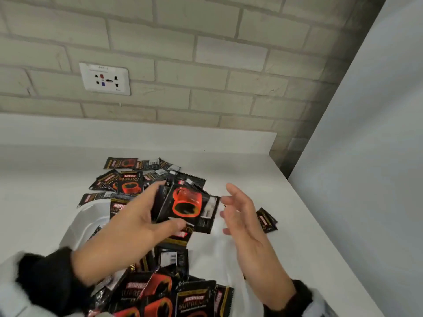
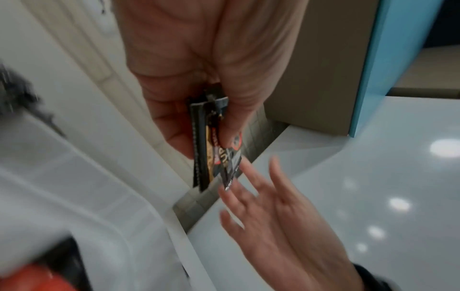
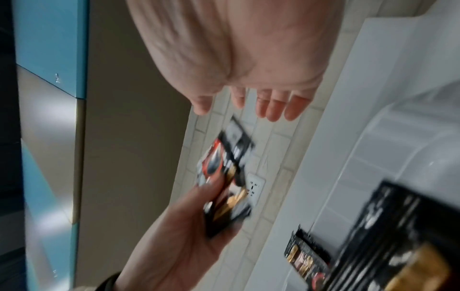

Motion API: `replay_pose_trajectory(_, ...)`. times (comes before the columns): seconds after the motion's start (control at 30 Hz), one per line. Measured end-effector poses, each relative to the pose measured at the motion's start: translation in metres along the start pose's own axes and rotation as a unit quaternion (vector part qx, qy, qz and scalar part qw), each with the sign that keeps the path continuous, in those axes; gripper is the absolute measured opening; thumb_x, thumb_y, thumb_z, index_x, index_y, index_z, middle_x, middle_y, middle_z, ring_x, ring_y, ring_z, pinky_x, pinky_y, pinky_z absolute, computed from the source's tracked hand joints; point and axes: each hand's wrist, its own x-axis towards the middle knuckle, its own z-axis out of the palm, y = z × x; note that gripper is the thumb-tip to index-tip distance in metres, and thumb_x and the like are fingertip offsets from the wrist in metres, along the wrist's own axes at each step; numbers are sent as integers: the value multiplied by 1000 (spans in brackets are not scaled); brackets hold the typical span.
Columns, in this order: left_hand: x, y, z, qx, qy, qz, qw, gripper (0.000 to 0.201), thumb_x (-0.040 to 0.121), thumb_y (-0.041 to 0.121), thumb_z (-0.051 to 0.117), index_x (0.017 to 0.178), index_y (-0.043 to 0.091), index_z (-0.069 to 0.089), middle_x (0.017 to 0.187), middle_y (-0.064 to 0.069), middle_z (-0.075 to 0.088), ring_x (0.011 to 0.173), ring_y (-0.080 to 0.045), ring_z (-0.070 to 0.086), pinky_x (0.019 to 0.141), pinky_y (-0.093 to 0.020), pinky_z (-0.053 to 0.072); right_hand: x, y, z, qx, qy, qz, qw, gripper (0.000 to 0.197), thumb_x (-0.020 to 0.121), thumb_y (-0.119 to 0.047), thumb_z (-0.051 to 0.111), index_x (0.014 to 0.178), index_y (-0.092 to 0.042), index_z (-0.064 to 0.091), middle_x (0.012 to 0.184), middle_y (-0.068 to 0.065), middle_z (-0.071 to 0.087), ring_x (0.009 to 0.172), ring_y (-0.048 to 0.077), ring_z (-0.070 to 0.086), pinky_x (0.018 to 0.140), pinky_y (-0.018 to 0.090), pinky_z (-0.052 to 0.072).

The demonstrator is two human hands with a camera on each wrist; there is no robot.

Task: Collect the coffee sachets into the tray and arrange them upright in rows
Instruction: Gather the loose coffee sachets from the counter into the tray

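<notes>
Step in hand, by my read: collecting, squaring up a handful before it goes in the tray.

Left hand [image 1: 137, 225] grips a small stack of sachets [image 1: 187, 207], thumb on the front face, fingers behind; the left wrist view shows several edge-on, pinched together. Stack is held in the air above the far end of the tray, top one skewed out toward the right.

Right hand [image 1: 240, 216] is just beside the stack, fingers straight and spread, holding nothing. Contact with the skewed sachet: cannot tell, blurred.

Next move likely calls for the right hand to tap the skewed one flush, then lower the stack on edge.

Tray [image 1: 80, 225]: white, at the near edge of the worktop [image 1: 229, 161]. Sachets inside [image 1: 194, 298] look jumbled, flat and overlapping; no upright rows visible.

Loose pile [image 1: 137, 177] lies on the worktop beyond the tray, toward the back. One stray sachet [image 1: 266, 220] sits right of the hands, toward the worktop's right edge.
</notes>
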Motion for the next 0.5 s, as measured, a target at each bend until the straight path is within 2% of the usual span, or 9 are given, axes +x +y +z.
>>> replay_pose_trajectory(0.03, -1, -1, -13, 14, 2, 4, 1000, 34, 78, 10, 69, 102, 30, 55, 89, 13, 71, 77, -4, 68, 73, -20, 53, -2, 1, -7, -10, 16, 6, 1000, 52, 71, -60, 30, 123, -54, 28, 121, -31, 41, 109, -15, 43, 87, 2, 37)
replay_pose_trajectory(0.1, -3, -3, -41, 68, -12, 12, 998, 40, 71, 30, 77, 101, 47, 55, 93, 12, 71, 81, -9, 69, 76, -33, 54, -6, 1, -19, -23, 42, 17, 999, 52, 69, -60, 31, 121, -55, 31, 118, -31, 42, 109, -9, 46, 81, 0, 38)
replay_pose_trajectory(0.17, -10, -14, -66, 134, -42, -3, 990, 45, 58, 47, 66, 97, 62, 50, 93, 11, 71, 81, -16, 69, 75, -38, 55, -10, 5, -28, -30, 56, 30, 998, 48, 68, -59, 34, 117, -56, 32, 116, -30, 43, 103, -7, 51, 72, -3, 39)
replay_pose_trajectory(0.23, -20, -31, -84, 192, -76, -58, 977, 53, 55, 47, 61, 99, 69, 42, 89, 8, 71, 74, -21, 68, 70, -41, 56, -13, 9, -33, -28, 60, 42, 997, 45, 69, -55, 37, 114, -55, 33, 115, -30, 43, 99, -9, 53, 69, -5, 38)
replay_pose_trajectory(0.3, -31, -49, -90, 264, -116, -122, 950, 69, 66, 35, 67, 103, 76, 25, 78, 7, 70, 60, -13, 65, 61, -33, 56, -17, 16, -35, -40, 54, 43, 997, 44, 71, -51, 38, 114, -53, 33, 115, -29, 43, 95, -14, 52, 71, -3, 40)
replay_pose_trajectory(0.33, -38, -59, -89, 316, -124, -140, 930, 80, 73, 27, 67, 109, 75, 14, 69, 6, 67, 56, -9, 62, 56, -22, 52, -18, 19, -35, -47, 51, 38, 997, 43, 72, -50, 38, 115, -52, 33, 115, -28, 44, 95, -15, 52, 74, 1, 42)
replay_pose_trajectory(0.37, -43, -69, -88, 359, -116, -146, 914, 86, 76, 24, 66, 116, 70, 5, 65, 8, 61, 56, -5, 59, 56, -17, 49, -20, 21, -35, -52, 48, 33, 997, 44, 72, -49, 39, 115, -51, 33, 116, -26, 44, 96, -14, 52, 77, 5, 45)
replay_pose_trajectory(0.43, -53, -80, -85, 396, -81, -121, 907, 94, 69, 32, 64, 119, 70, -6, 82, 21, 54, 65, -2, 57, 61, -19, 48, -22, 25, -36, -57, 46, 24, 997, 44, 73, -46, 40, 116, -49, 34, 117, -24, 45, 96, -12, 53, 76, 9, 48)
replay_pose_trajectory(0.5, -58, -86, -86, 442, -86, -51, 892, 99, 55, 45, 59, 126, 67, -5, 101, 31, 43, 69, -3, 52, 58, -17, 44, -22, 26, -36, -57, 47, 23, 997, 44, 74, -45, 40, 117, -48, 34, 117, -24, 44, 95, -11, 54, 74, 5, 46)
